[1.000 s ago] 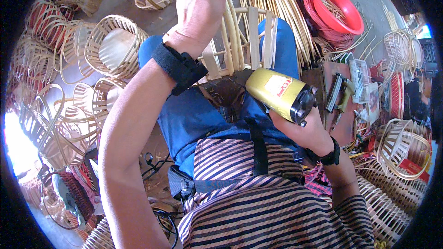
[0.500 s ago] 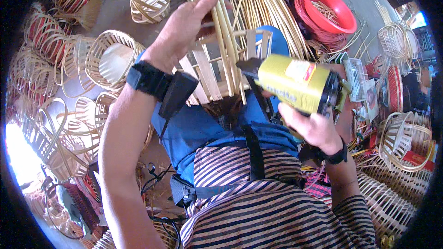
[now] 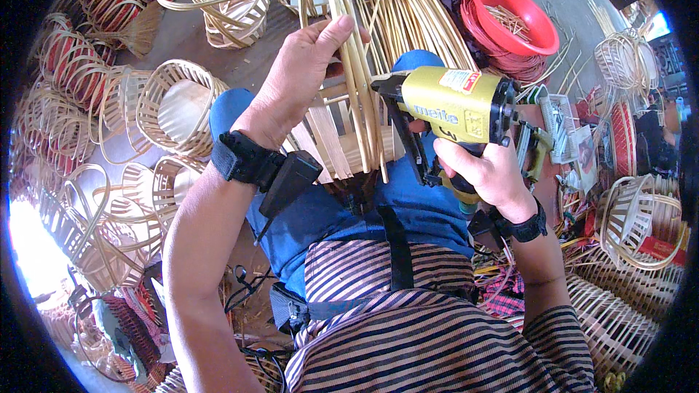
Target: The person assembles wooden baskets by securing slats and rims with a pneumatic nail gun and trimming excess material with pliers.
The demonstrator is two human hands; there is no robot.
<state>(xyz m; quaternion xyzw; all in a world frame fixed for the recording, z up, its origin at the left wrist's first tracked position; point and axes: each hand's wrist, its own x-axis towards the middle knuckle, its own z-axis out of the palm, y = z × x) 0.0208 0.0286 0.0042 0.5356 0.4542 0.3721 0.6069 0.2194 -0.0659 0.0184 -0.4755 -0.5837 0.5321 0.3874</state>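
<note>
Over trousers (image 3: 411,200), hands (image 3: 295,65) gripping canes (image 3: 357,94) left, lettered yellow nailer (image 3: 444,110) right, red-white label (image 3: 459,79)

Pale slatted wooden basket (image 3: 328,138) between blue-trousered knees (image 3: 419,60), yellow-and-black nail gun (image 3: 455,105) in the right hand (image 3: 491,175) just right of that basket, long pale cane bundle (image 3: 409,14) beyond, round red plastic basin (image 3: 539,38) right of the bundle, short pale wooden sticks (image 3: 507,22) inside, round wide-mouthed pale basket (image 3: 178,110) at left
</note>
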